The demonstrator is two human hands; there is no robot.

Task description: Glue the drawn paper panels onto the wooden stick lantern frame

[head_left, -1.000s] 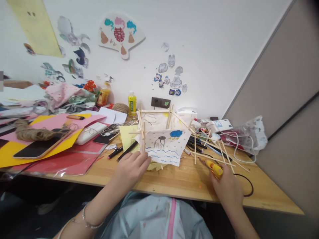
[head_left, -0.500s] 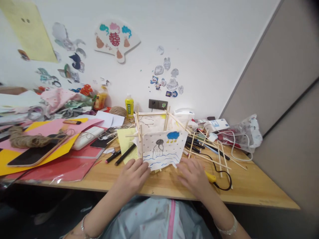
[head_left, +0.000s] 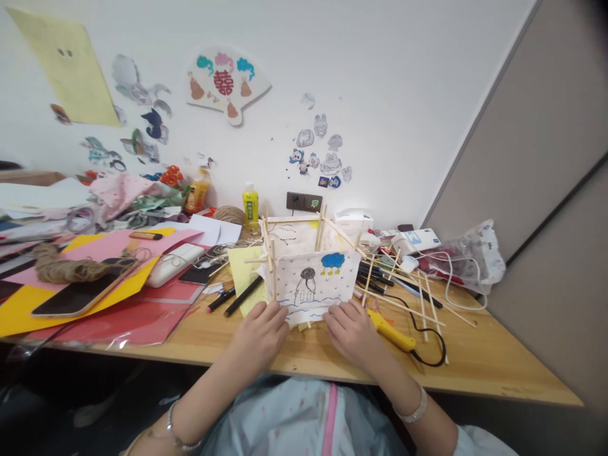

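Note:
A white sheet with drawings [head_left: 313,285], showing a blue cloud, a dark-topped figure and blue waves, stands upright at the front of a box-shaped frame of thin wooden sticks [head_left: 294,220]. Other drawn sheets line the frame's back and side. My left hand [head_left: 263,329] is closed on the sheet's lower left corner, fingertips bent over the edge. My right hand [head_left: 352,329] closes on the lower right corner, its thumb hidden. Just right of that hand lies a yellow glue gun [head_left: 392,332] with a black cord.
Loose wooden sticks [head_left: 430,297] and black markers [head_left: 375,278] lie at right. Left are a phone [head_left: 80,294], coloured paper [head_left: 142,320] and coiled twine [head_left: 71,266]. A yellow-green bottle [head_left: 251,206] stands by the wall. The table's front edge [head_left: 304,373] is close to me.
My right hand has moved left and closed onto the sheet's lower right corner, uncovering more of the glue gun. My left hand stays at its corner. The view has shifted slightly.

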